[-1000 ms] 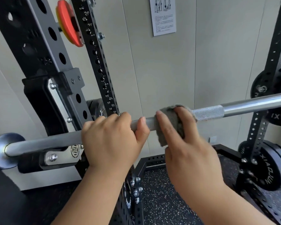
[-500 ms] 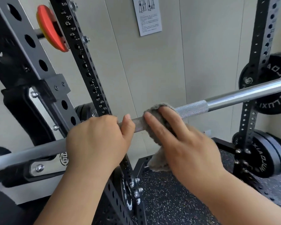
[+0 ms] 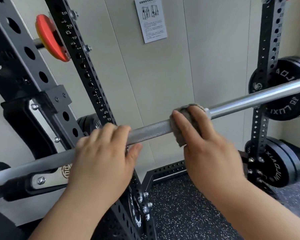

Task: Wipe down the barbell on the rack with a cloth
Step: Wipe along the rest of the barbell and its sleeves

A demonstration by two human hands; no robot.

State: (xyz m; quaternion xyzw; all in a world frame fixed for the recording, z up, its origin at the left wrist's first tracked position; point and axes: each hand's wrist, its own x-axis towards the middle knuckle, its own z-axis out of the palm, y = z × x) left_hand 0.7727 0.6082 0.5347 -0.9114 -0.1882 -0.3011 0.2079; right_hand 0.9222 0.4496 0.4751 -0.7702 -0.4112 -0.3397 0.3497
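Observation:
A silver barbell lies across the black rack, rising from lower left to upper right, its left end resting in the J-hook. My left hand grips the bar just right of that hook, thumb under it. My right hand holds a grey cloth wrapped over the bar at the right end of the knurled section. A stretch of bare knurling shows between my two hands. The smooth shaft runs on to the right of the cloth.
Black perforated rack uprights stand at left and right. Black weight plates hang on the right upright, more sit lower down. A red plate hangs upper left. Speckled rubber floor lies below; a notice is on the wall.
My right hand has slid the cloth to the right along the bar, away from my left hand, uncovering knurling between them. My left hand keeps its grip by the hook.

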